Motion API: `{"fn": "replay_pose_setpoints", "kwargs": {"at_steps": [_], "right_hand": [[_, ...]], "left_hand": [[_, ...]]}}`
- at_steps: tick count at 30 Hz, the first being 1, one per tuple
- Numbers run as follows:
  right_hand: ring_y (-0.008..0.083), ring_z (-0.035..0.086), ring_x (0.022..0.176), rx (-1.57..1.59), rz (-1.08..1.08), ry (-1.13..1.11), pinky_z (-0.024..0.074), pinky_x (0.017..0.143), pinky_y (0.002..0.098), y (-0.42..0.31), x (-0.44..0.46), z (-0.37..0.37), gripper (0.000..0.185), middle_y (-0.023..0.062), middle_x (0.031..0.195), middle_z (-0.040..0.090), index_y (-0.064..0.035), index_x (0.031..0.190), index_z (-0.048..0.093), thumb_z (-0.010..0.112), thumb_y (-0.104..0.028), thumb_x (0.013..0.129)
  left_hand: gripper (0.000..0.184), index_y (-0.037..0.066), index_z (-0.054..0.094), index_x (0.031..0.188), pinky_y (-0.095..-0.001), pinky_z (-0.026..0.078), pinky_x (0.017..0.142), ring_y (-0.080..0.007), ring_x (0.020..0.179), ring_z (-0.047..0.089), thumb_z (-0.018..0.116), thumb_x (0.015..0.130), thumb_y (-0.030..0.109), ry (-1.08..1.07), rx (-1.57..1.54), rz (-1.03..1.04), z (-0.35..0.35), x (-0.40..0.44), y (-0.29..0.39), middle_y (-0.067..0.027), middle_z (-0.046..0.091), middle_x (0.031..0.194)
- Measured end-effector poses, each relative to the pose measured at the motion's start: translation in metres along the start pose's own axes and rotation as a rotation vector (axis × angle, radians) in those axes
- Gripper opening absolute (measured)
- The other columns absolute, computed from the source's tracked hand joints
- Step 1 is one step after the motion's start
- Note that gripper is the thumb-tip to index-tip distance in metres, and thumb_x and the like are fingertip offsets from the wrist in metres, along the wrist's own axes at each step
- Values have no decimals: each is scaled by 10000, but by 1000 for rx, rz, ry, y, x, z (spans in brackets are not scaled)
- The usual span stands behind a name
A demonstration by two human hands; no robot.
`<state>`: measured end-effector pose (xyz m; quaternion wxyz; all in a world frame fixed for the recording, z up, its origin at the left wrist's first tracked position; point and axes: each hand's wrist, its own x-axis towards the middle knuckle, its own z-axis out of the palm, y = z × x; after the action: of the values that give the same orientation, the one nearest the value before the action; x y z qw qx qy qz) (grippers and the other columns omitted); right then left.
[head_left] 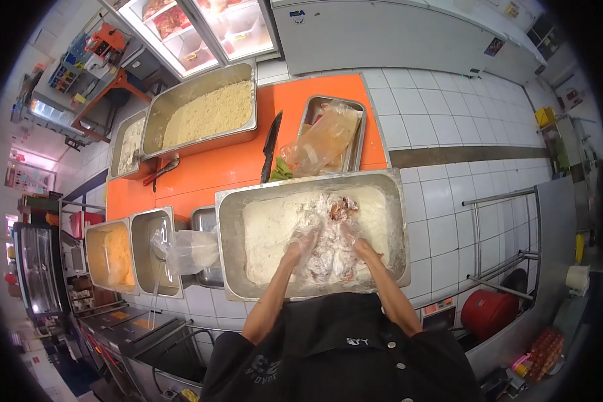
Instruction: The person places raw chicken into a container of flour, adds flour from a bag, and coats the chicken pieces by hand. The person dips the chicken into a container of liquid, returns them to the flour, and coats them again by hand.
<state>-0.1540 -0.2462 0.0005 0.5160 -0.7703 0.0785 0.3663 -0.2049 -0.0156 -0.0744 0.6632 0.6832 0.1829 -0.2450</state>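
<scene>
A large metal pan point(229, 268) of white flour stands at the table's front edge. Flour-coated pieces point(329, 251), some with reddish-brown patches, lie heaped in its middle. My left hand point(305, 240), in a clear plastic glove, presses against the left side of the heap. On the right side, my right hand point(354, 238), gloved too, touches the pieces. The fingers of both hands are partly buried in flour and pieces, so their grip is unclear.
Behind the pan, a black knife point(272, 144) lies beside a tray point(362, 127) with a plastic bag. A deep pan point(250, 127) of crumbs and red-handled tongs point(161, 174) are at the back left. Pans with orange contents point(119, 258) and a ladle point(157, 288) stand at the left.
</scene>
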Motion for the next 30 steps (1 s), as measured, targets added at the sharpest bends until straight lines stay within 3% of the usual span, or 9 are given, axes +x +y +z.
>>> {"fn": "replay_pose_setpoints", "kwargs": {"at_steps": [5, 8, 10, 12, 16, 18, 20, 25, 30], "right_hand": [[262, 398, 1268, 450, 36, -271, 332, 1047, 375, -24, -12, -24, 573, 124, 1426, 358, -91, 1426, 327, 488, -360, 947], [212, 531, 1058, 651, -285, -242, 471, 854, 334, 15, 21, -38, 462, 74, 1202, 557, -127, 1360, 437, 558, -196, 920], [189, 564, 854, -872, -520, 132, 487, 721, 344, -25, 12, -60, 493, 60, 963, 605, -53, 1346, 386, 560, -157, 898], [175, 547, 732, -558, -538, 379, 469, 662, 333, -26, 41, -46, 451, 55, 783, 560, -29, 1285, 420, 558, -102, 861], [179, 559, 742, 368, -320, -60, 469, 693, 342, 1, 66, -15, 180, 86, 773, 585, 18, 948, 622, 606, -119, 832], [160, 564, 803, 81, -465, -13, 469, 735, 321, -12, 61, -6, 218, 87, 866, 616, 32, 969, 618, 639, -120, 815], [154, 565, 847, -117, -458, 37, 468, 762, 308, -46, 35, -5, 243, 85, 920, 628, 31, 991, 619, 657, -120, 805], [205, 571, 904, 618, -384, -116, 464, 799, 322, 41, 74, -2, 244, 67, 961, 637, 3, 994, 649, 682, -142, 801], [260, 605, 836, -236, -401, 48, 487, 762, 353, -12, 36, -42, 348, 140, 942, 645, 24, 1001, 634, 678, -261, 805]], "left_hand": [[453, 50, 587, 1198, -332, 461, 848, -212, 991, 581, 519, 931, 410, 184, 428, 38, -2, -64, 101, -144, 635, 1101], [391, 23, 638, 1074, -311, 484, 750, -169, 808, 606, 593, 890, 366, 208, -41, 148, -23, -64, 93, -113, 673, 902], [373, -6, 649, 999, -294, 489, 684, -141, 766, 608, 647, 844, 334, 248, 225, 34, -31, -65, 95, -84, 665, 810], [407, -7, 649, 1011, -316, 491, 702, -166, 793, 611, 664, 824, 355, 342, 433, 78, -18, -49, 96, -102, 666, 842], [540, -6, 629, 1088, -357, 485, 795, -226, 897, 605, 680, 788, 440, 298, 757, -72, 18, -14, 154, -143, 660, 967], [600, -2, 610, 1141, -352, 474, 852, -236, 948, 594, 660, 792, 484, 62, 652, -293, 21, -12, 165, -150, 651, 1029], [634, -16, 610, 1128, -344, 462, 858, -227, 953, 593, 606, 815, 536, 165, 410, 7, 16, -14, 148, -163, 647, 1021], [513, -38, 633, 915, -380, 450, 722, -219, 781, 606, 556, 873, 468, 380, 146, 39, -8, -25, 125, -194, 644, 816], [417, -26, 619, 844, -391, 428, 641, -218, 661, 584, 575, 876, 388, 582, 457, 151, -41, -40, 83, -174, 622, 693]]}}
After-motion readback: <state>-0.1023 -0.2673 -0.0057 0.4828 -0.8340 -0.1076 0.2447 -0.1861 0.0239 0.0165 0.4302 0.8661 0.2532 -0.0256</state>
